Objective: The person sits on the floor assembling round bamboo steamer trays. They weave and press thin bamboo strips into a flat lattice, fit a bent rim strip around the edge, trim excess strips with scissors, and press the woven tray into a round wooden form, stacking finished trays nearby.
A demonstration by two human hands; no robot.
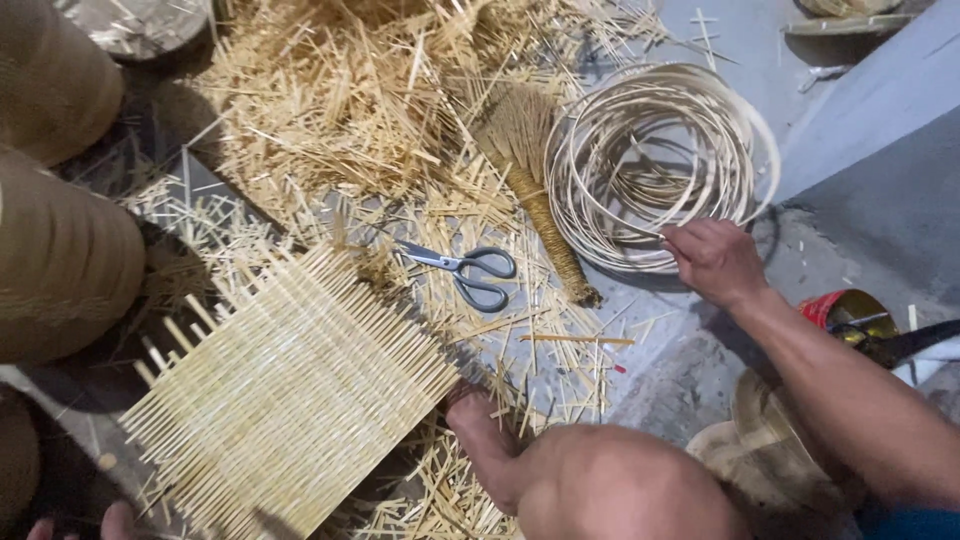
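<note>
The right hand [715, 260] reaches forward on an outstretched arm, fingers curled in a pinch, palm down. The left hand [480, 430] is low, near the bent knee, fingers pointing downward.

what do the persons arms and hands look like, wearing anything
Both hands are bare, with no gloves. The right hand and its forearm show no sleeve, watch or ring as far as the arm is visible. The left hand is likewise uncovered, though mostly hidden behind a bare knee.
</note>
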